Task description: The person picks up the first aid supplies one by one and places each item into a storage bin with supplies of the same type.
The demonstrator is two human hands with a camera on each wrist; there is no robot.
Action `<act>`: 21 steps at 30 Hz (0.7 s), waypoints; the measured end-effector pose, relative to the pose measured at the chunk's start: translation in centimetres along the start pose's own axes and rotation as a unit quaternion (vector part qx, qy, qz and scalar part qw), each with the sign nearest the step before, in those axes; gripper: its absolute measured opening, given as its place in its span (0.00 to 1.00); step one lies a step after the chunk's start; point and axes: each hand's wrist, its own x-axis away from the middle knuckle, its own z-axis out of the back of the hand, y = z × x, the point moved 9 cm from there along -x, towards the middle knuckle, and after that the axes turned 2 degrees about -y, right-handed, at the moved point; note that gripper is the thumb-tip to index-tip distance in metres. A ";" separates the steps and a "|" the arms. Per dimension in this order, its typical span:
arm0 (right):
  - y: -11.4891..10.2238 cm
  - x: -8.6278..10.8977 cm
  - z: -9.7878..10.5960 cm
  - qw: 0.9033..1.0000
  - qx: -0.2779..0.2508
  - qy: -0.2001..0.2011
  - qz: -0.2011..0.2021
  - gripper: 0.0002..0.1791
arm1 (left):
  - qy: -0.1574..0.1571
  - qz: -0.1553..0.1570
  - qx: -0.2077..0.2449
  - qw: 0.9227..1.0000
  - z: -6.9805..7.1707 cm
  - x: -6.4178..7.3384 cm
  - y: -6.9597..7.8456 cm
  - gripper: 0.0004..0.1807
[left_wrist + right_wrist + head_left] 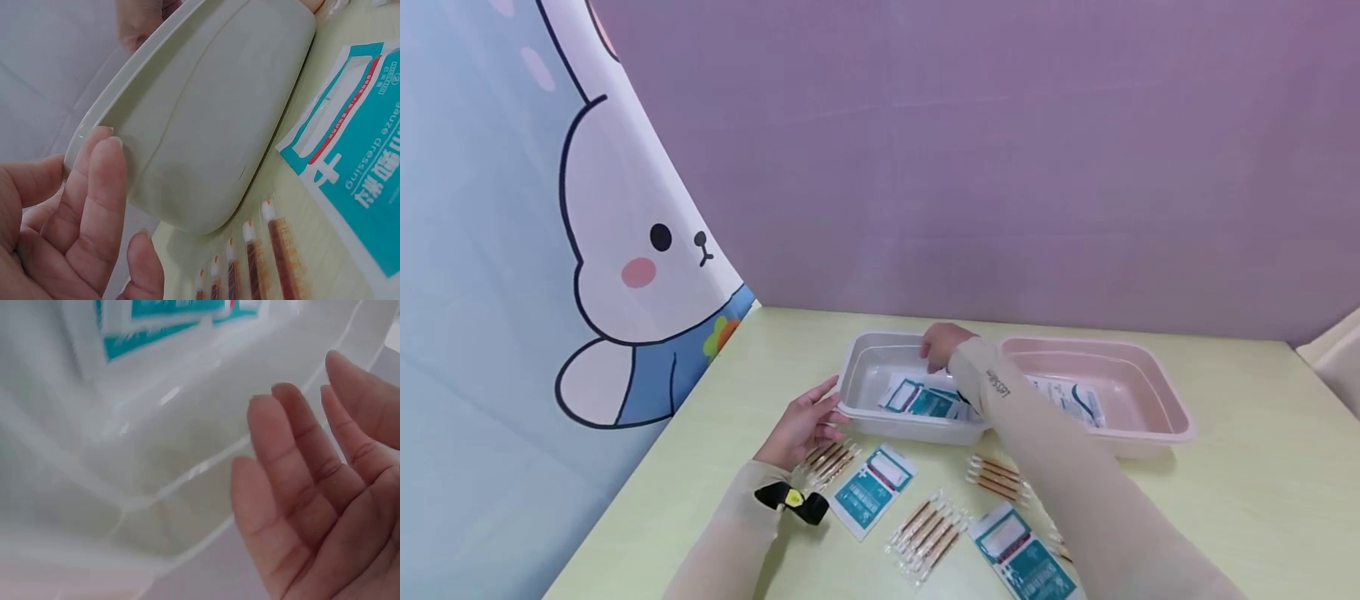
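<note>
In the head view, our left hand (801,432) grips the white tray (904,428) at its near-left corner, thumb at the rim and fingers below. Our right hand (943,343) hangs over that tray, fingers loose and holding nothing. Teal-and-white gauze packets (928,401) lie inside it; beside it stands the pink tray (1116,379), with a white packet (1070,398) within. Nearer us on the bench (1247,492) lie two gauze dressings (874,490) and several cotton swab packs (927,537).

In the left wrist view, our fingertips meet the tray's rim and outer wall; swab tips and one dressing lie alongside.

In the right wrist view, our palm is bare, its fingers slightly bent, well apart from the teal packets.
</note>
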 end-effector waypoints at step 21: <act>5.5 11.6 0.0 0.984 -0.031 0.073 0.159 0.14 | -0.022 -0.012 0.015 1.000 -0.5 -0.4 -0.1 0.27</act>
